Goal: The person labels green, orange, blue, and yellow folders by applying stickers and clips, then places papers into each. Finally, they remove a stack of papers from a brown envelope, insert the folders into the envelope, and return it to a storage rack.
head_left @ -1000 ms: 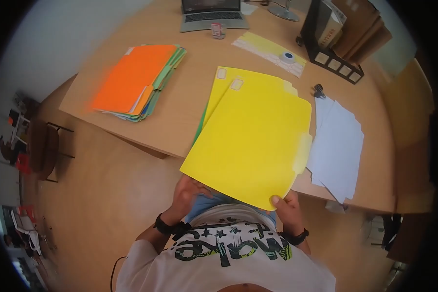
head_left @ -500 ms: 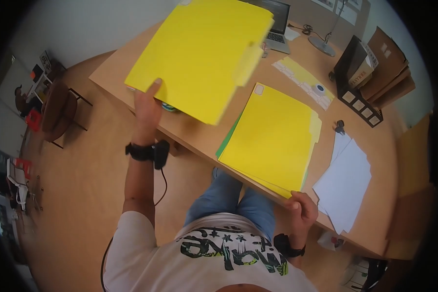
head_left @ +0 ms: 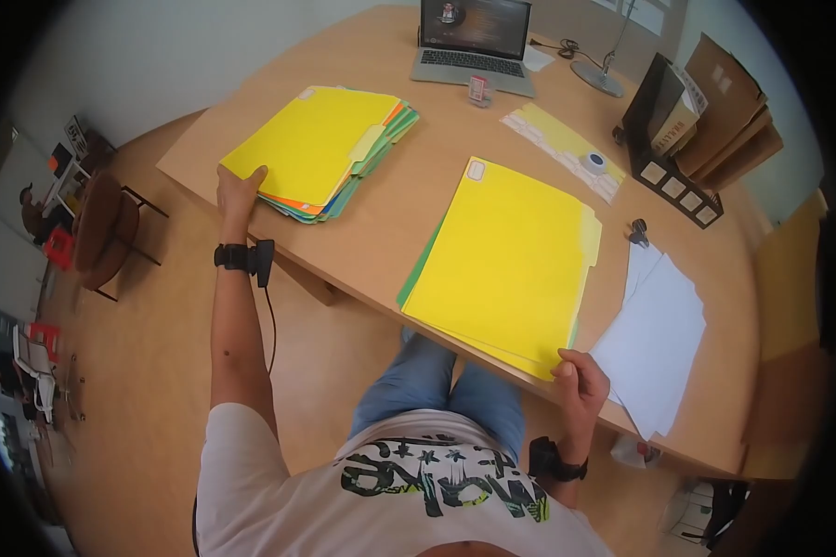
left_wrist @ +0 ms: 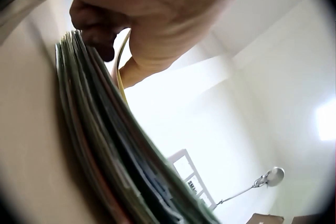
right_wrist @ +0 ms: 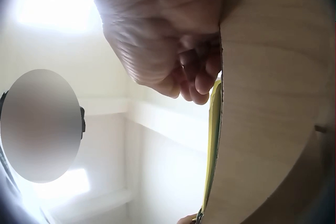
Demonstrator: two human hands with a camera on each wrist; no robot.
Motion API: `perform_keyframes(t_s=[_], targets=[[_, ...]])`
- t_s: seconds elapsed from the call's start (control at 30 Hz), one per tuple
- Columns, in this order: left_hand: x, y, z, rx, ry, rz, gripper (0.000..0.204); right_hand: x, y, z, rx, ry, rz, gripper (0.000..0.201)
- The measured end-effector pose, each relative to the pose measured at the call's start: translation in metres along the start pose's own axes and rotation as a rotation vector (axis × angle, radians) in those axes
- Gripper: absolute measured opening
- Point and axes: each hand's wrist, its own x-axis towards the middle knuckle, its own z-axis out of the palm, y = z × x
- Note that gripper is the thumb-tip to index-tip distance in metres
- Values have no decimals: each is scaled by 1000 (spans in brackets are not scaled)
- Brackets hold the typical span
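Note:
My left hand (head_left: pixel 239 188) holds the near left corner of a yellow folder (head_left: pixel 311 144), its thumb over the top. That folder lies on a stack of folders (left_wrist: pixel 105 129), whose layered green, orange and dark edges show in the left wrist view. Between fingers and thumb there, the yellow sheet bends up slightly. My right hand (head_left: pixel 581 385), fingers loosely curled, rests at the desk's front edge by the near right corner of a second yellow pile (head_left: pixel 506 260). In the right wrist view its fingertips (right_wrist: pixel 199 98) are right at the pile's yellow edge. Green shows under this pile's left side.
White papers (head_left: pixel 658 343) lie to the right, with a black clip (head_left: pixel 637 232) above them. Farther back are a label sheet with a tape roll (head_left: pixel 596 162), a laptop (head_left: pixel 474 60), a small red-and-white box (head_left: pixel 478 90), a lamp base (head_left: pixel 597 79) and a black file holder (head_left: pixel 683 192).
My left hand has carried the yellow folder leftward from above the near pile and lowered it onto the orange-topped stack. The right hand has let go of it and stays by the near pile.

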Motion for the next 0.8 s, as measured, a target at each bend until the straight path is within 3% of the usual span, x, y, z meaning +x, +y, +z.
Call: perform_keyframes(t_s=[0.03,0.13,0.2,0.27,0.33,0.4,0.47,0.5,0.53,0.7,0.73,0.8], targets=[[-15,21,-7,110,35,-83,82,0,-4,1,-14,-2,-1,15],[-7,-1,9,252,210,-16,102,1,-11,4,-28,1,5,15],[-19,17,3,273,262,-94,98,2,-11,2,-62,3,-2,14],[-28,10,0,390,550,339,83,3,-12,0,-73,-12,-4,14],[-93,75,-15,42,509,483,63,2,-10,0,-81,-23,-2,14],[-168,124,-19,-386,-15,418,47,3,-6,-1,-90,-47,-13,14],[-231,152,-6,-453,-433,777,45,5,-8,1,-100,-42,-30,13],[-253,171,-1,-357,-527,973,49,4,-9,0,-110,-41,-43,13],[-271,184,5,-329,-589,1071,50,2,-11,0,-146,20,-72,13],[-304,194,31,-185,-713,1073,60,-8,-8,-33,-551,371,-196,21],[-304,194,31,-159,-707,1089,59,-10,-8,-47,-682,329,-132,37],[-302,193,30,-146,-716,1104,59,-14,-11,-68,-897,277,-28,47]])
